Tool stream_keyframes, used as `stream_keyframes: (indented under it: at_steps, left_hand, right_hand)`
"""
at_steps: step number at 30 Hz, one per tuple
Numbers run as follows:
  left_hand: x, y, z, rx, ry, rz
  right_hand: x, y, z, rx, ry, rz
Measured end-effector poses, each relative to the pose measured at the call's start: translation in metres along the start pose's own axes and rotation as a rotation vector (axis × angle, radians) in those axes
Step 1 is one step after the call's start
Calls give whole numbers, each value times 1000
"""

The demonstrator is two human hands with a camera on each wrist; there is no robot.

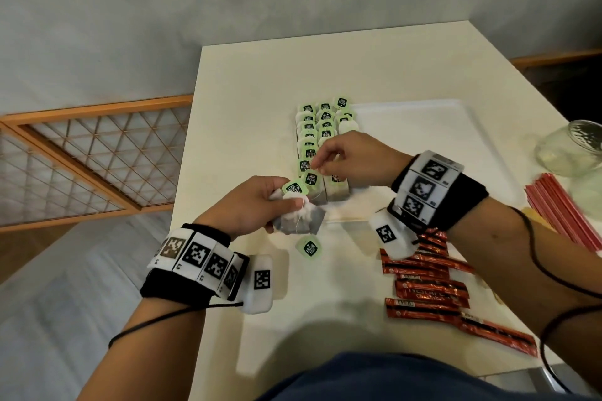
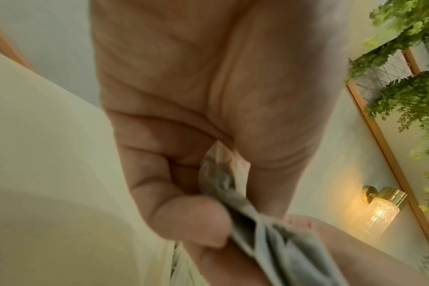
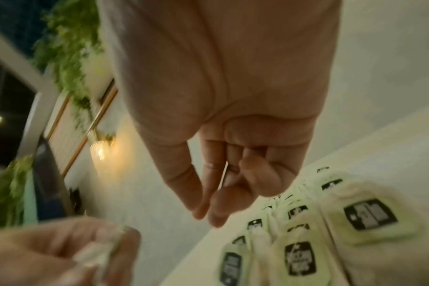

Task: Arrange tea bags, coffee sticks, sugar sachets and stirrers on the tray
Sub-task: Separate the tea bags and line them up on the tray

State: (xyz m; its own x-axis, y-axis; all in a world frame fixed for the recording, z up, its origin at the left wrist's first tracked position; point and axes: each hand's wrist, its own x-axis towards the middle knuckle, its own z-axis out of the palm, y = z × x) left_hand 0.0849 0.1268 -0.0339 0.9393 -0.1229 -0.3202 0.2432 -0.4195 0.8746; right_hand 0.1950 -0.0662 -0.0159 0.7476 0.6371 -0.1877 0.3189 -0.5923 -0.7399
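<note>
Tea bags part-laid on white tray; both hands at the rows, mid-frame.

Left hand (image 1: pixel 250 205) grips a bunch of grey tea bags (image 1: pixel 301 220), one green tag (image 1: pixel 308 247) dangling below on its string. Right hand (image 1: pixel 355 159), fingers curled, pinches thumb to forefinger at a tag over the rows of tea bags (image 1: pixel 317 130) on the left of the tray (image 1: pixel 423 127); what it pinches is too small to tell. Tag lettering is white on black, unreadable. Orange-red coffee sticks (image 1: pixel 430 290), lower right, carry blurred print, perhaps "Nescafé". Red stirrers (image 1: pixel 563 208) and a glass jar (image 1: pixel 573 150) are cut off at the right edge. Both wrist views are blurred.
</note>
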Motion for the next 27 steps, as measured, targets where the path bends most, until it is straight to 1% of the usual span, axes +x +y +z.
stream_keyframes:
  at_steps: [2,4,5,8,14,19,23,27]
  left_hand:
    - [2,3,3,-35,8,20]
    - [4,5,8,-62,21,29]
    - [5,7,10,-79,20,34]
    - [5,8,16,-129,16,41]
    - [-2,5,14,-161,59,17]
    - [-6,2,16,-238,139,-6]
    - [-8,-5,16,-224,157,1]
    - [-9,-6,18,-242,216,-6]
  right_hand:
    - [-17,-1,0,145,-131,45]
    - [-29,0,6,160,-246,67]
    - [-34,2,9,165,-261,59]
    - [-45,11,15,237,-215,43]
    - [-67,24,2,382,-112,154]
    - [-78,26,-2,463,-40,201]
    - [-84,28,-4,479,12,207]
    - [-86,29,-5,499,35,193]
